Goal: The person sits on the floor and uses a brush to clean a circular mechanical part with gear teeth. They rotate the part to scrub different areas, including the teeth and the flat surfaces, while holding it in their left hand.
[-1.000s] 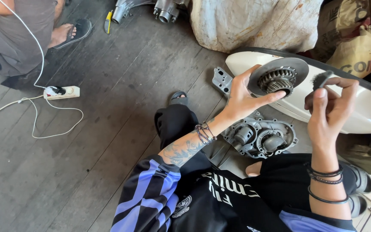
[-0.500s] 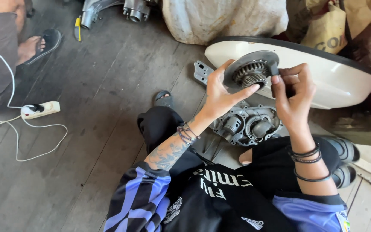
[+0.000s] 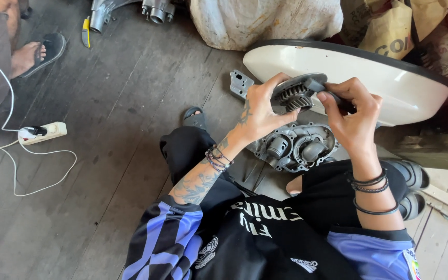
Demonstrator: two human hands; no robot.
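Head view, from the left edge: another person's sandalled foot (image 3: pixel 35 54) rests on the dark wooden floor (image 3: pixel 120 124), and near it a white power strip (image 3: pixel 42 133) lies with a thin white cable (image 3: pixel 37 171) looping away. Further along the top edge a grey metal casting (image 3: pixel 130 10) lies on the floor beside a small yellow-handled tool (image 3: pixel 85 31), then a lumpy pale sack (image 3: pixel 265 21). A smooth, white curved panel (image 3: pixel 390 83) with a black rim lies across the upper right, just behind the hands, with printed bags (image 3: pixel 390 31) behind it. On the floor below the hands lies a grey cast metal housing (image 3: pixel 296 148) with round bores, close against the person's knees.

The left hand (image 3: pixel 260 111) is curled about half closed around the edge of a round metal gear wheel (image 3: pixel 296 96), whose toothed hub faces down toward the housing. The right hand (image 3: pixel 351 116) is closed around a dark tool (image 3: pixel 333 96) whose end touches the wheel's rim; fingers hide most of the tool
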